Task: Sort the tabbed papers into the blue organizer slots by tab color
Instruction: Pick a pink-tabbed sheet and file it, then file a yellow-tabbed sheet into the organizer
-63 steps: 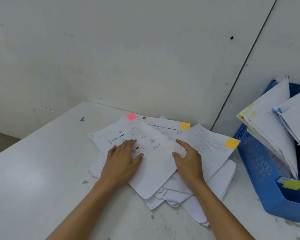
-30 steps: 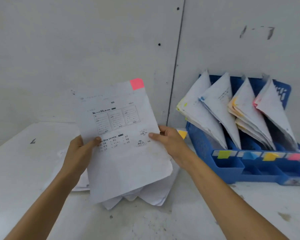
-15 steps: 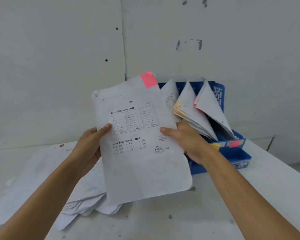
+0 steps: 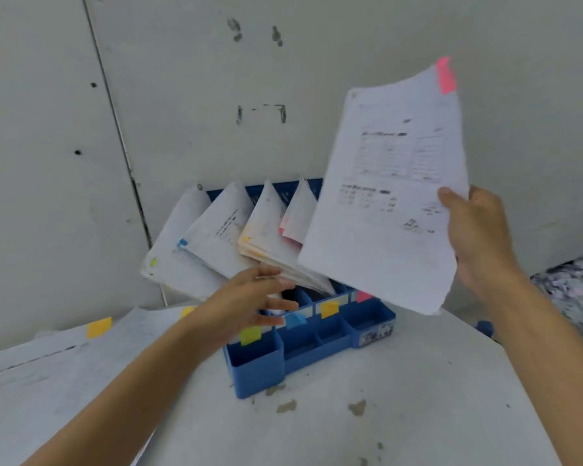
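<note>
Pink-tabbed sheet (image 4: 384, 230) pinched at its edge by R hand (image 4: 478, 237), up at 2 o'clock over organizer (image 4: 303, 344). L hand (image 4: 246, 304) spread wide, holding nothing, at filed stacks (image 4: 270, 237). Risk: one-handed, floppy sheet buckles or lands w/ orange stack, not pink slot (image 4: 364, 295) at 3 o'clock end.

One blue organizer (image 4: 260, 368), four filed stacks (image 4: 216, 240), four slot labels (image 4: 329, 309), one held sheet (image 4: 384, 237), one loose pile (image 4: 48, 364)

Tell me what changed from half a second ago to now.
The left hand let go of the pink-tabbed paper and reached forward to the filed stacks in the blue organizer. The right hand alone holds the paper, now carried up and rightward. Organizer, filed stacks and loose pile stayed put.
</note>
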